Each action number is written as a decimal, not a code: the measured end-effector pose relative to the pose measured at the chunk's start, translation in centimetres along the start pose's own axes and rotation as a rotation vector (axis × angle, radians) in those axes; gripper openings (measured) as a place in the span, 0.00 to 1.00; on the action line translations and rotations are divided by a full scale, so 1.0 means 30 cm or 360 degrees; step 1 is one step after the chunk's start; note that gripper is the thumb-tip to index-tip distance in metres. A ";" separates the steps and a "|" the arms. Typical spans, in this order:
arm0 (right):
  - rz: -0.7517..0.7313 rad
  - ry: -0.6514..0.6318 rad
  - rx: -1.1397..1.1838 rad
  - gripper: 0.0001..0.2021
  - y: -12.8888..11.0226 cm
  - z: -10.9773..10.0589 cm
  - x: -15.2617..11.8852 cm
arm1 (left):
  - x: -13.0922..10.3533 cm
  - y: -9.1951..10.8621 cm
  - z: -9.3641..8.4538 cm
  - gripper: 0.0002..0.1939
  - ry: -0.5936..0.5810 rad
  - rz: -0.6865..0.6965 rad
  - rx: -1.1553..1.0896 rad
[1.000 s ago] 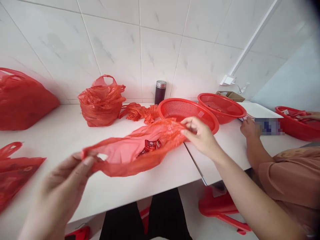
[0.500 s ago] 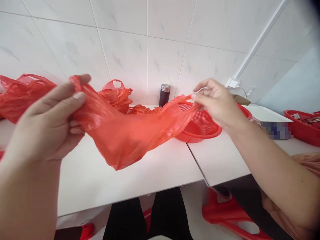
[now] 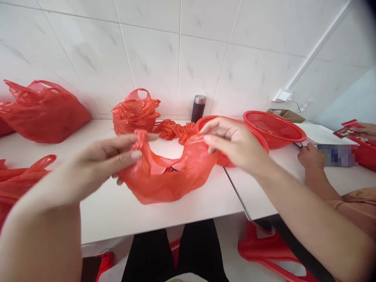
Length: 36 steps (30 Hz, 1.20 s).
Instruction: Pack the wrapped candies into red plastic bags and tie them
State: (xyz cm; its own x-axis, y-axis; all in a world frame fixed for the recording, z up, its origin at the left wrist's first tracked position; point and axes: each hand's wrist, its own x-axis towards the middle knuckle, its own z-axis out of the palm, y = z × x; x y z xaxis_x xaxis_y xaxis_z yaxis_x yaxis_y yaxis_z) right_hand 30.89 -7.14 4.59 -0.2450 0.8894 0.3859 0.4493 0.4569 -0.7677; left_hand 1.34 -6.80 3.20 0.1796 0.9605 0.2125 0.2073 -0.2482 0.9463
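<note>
A thin red plastic bag (image 3: pixel 167 186) hangs between my two hands just over the white table (image 3: pixel 117 219), its mouth gaping upward. My left hand (image 3: pixel 108 164) pinches one handle of it between thumb and fingers. The other upper corner is gripped by my right hand (image 3: pixel 232 143), thumb against fingertips. Through the mouth a small dark and red item (image 3: pixel 170 169) shows at the bottom; I cannot make out what it is. Right behind my right hand stands a red plastic colander (image 3: pixel 202 123), partly covered by the hand.
Filled red bags (image 3: pixel 61 113) stand at the back left, a bunched bag (image 3: pixel 136 113) nearer the middle. A dark thermos (image 3: pixel 198 109) stands by the tiled wall. Another red colander (image 3: pixel 273 129) lies to the right. A co-worker's hands (image 3: pixel 313 156) are at the far right, beside a red stool (image 3: pixel 264 248).
The bag was stretched wide and nearly flat; now my hands are closer together and lower, and its mouth is open. The view has shifted left, and the co-worker's hands have come into sight.
</note>
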 end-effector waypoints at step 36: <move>-0.0121 -0.1005 -0.1259 0.38 0.311 0.294 -0.016 | -0.117 -0.175 0.098 0.34 -0.0160 -0.0394 -0.0307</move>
State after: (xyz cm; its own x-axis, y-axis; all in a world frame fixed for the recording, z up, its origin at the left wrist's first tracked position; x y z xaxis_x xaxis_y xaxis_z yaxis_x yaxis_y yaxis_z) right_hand 27.61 -3.44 -7.27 -0.6029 0.7919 -0.0970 0.7974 0.5942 -0.1053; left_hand 2.43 -9.24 -3.23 0.2429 0.9690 -0.0457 0.0721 0.0289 0.9970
